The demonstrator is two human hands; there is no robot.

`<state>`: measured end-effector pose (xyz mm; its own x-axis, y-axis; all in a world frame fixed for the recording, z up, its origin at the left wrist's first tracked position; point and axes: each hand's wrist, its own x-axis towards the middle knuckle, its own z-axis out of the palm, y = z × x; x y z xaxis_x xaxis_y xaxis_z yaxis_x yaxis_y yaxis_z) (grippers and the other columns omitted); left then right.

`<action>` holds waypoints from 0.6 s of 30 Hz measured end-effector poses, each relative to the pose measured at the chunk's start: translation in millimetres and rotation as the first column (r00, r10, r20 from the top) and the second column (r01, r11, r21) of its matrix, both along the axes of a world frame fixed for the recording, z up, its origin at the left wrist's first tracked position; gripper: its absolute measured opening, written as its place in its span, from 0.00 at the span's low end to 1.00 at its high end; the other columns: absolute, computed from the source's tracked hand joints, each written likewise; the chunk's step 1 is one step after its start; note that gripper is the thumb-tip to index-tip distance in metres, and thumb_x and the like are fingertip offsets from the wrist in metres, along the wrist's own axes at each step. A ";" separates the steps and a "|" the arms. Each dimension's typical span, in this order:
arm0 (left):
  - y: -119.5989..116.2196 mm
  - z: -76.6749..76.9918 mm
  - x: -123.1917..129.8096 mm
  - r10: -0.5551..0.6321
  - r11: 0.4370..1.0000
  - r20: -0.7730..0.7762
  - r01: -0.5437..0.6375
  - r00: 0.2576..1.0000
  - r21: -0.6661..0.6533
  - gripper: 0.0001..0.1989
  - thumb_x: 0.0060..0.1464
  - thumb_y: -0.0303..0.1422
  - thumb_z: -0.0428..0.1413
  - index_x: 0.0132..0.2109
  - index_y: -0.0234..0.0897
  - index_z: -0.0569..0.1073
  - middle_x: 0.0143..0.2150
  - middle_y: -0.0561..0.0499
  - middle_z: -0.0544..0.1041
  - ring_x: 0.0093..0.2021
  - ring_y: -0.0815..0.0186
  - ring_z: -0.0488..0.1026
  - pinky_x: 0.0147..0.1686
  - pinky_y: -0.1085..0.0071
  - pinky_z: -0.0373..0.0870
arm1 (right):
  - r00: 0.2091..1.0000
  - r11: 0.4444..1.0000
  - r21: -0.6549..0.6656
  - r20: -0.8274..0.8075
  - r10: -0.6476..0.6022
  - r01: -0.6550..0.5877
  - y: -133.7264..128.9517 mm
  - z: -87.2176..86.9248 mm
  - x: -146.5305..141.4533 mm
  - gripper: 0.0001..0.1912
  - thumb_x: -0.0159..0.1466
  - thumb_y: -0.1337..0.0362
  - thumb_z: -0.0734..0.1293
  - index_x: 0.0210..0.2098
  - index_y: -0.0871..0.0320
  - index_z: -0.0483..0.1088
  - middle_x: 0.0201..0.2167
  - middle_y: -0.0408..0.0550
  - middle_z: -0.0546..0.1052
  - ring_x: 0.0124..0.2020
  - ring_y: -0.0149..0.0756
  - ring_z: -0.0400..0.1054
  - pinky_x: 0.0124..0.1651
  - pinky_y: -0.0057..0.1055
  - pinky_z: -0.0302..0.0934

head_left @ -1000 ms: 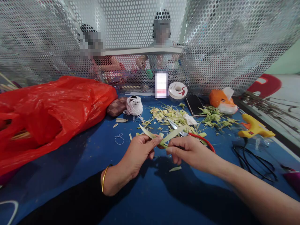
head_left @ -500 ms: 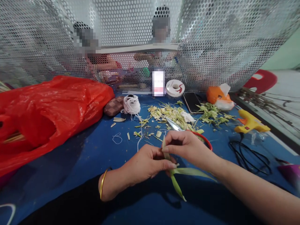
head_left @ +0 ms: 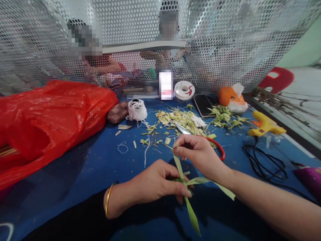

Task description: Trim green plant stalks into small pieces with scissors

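Note:
Several green leaf strips cross at one point near the middle front of the view. My left hand, with a gold bangle at the wrist, pinches them at the crossing between thumb and fingers. My right hand is closed on the tip of the strip that points up and away. Another strip reaches right, passing below my right wrist, and one hangs toward me. Just beyond my right hand lie scissors with red handles, partly covered by it.
A red plastic bag fills the left side. Behind are white string, leaf scraps, a ribbon roll and a dark phone. A yellow glue gun with black cable lies right. People sit behind the perforated screen.
My right hand has moved slightly away from my left, drawing the upper strip out longer between them. My left hand is a little lower, and the view has shifted slightly.

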<state>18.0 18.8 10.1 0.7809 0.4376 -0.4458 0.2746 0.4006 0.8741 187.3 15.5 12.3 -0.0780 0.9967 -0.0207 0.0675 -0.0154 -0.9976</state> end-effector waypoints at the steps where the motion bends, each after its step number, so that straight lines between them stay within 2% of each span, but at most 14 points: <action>1: -0.1 -0.5 0.1 -0.006 1.000 0.000 0.006 1.000 -0.014 0.07 0.48 0.35 0.64 0.36 0.39 0.82 0.25 0.53 0.76 0.27 0.69 0.71 0.34 0.73 0.66 | 1.000 1.000 0.005 -0.006 0.003 -0.003 0.0 -1.2 -0.2 0.07 0.54 0.64 0.69 0.23 0.57 0.67 0.21 0.40 0.68 0.23 0.28 0.60 0.27 0.27 0.59; 5: 0.4 0.4 0.5 -0.027 0.999 0.021 0.028 0.999 -0.038 0.09 0.49 0.36 0.63 0.37 0.38 0.82 0.26 0.53 0.76 0.25 0.71 0.70 0.31 0.74 0.65 | 1.000 0.999 0.029 -0.025 -0.019 0.020 1.3 -6.3 -0.5 0.07 0.55 0.64 0.69 0.23 0.58 0.67 0.22 0.40 0.68 0.23 0.28 0.60 0.26 0.27 0.59; 9: 1.8 2.7 1.8 0.024 0.999 -0.041 -0.023 0.999 0.022 0.12 0.51 0.40 0.61 0.38 0.36 0.82 0.23 0.53 0.74 0.19 0.76 0.59 0.20 0.77 0.52 | 0.997 0.997 0.012 -0.023 -0.075 0.075 7.7 -10.6 2.5 0.10 0.53 0.62 0.71 0.21 0.58 0.67 0.19 0.39 0.67 0.21 0.27 0.59 0.25 0.27 0.57; 12: 4.9 4.5 3.3 0.219 0.976 -0.058 -0.218 0.974 0.027 0.14 0.50 0.41 0.61 0.36 0.35 0.82 0.21 0.54 0.71 0.18 0.76 0.56 0.18 0.77 0.47 | 0.986 0.988 -0.021 -0.071 -0.152 0.151 13.7 -12.1 7.6 0.10 0.55 0.58 0.70 0.26 0.58 0.71 0.21 0.40 0.70 0.21 0.27 0.60 0.26 0.27 0.56; 15: 9.2 8.4 3.4 0.459 0.888 -0.038 -0.457 0.888 0.054 0.16 0.46 0.42 0.62 0.35 0.33 0.80 0.21 0.54 0.69 0.18 0.77 0.56 0.18 0.77 0.46 | 0.956 0.968 -0.099 -0.164 -0.243 0.229 15.1 -6.9 13.3 0.11 0.55 0.57 0.70 0.32 0.59 0.74 0.28 0.43 0.75 0.25 0.28 0.65 0.29 0.27 0.57; 16: 10.2 10.2 3.0 0.504 0.862 -0.026 -0.502 0.863 0.067 0.17 0.45 0.43 0.63 0.35 0.32 0.80 0.21 0.54 0.70 0.18 0.77 0.56 0.18 0.77 0.45 | 0.950 0.966 -0.128 -0.193 -0.246 0.224 13.7 -3.5 14.6 0.12 0.54 0.57 0.71 0.33 0.59 0.74 0.29 0.44 0.76 0.26 0.29 0.66 0.30 0.28 0.58; 18: 10.3 13.9 1.7 0.528 0.846 -0.011 -0.525 0.849 0.086 0.18 0.43 0.43 0.64 0.35 0.32 0.79 0.22 0.55 0.70 0.18 0.78 0.56 0.19 0.77 0.44 | 0.961 0.977 -0.160 -0.218 -0.171 0.138 7.5 3.8 14.7 0.12 0.52 0.59 0.72 0.34 0.59 0.75 0.30 0.45 0.77 0.28 0.30 0.68 0.33 0.28 0.59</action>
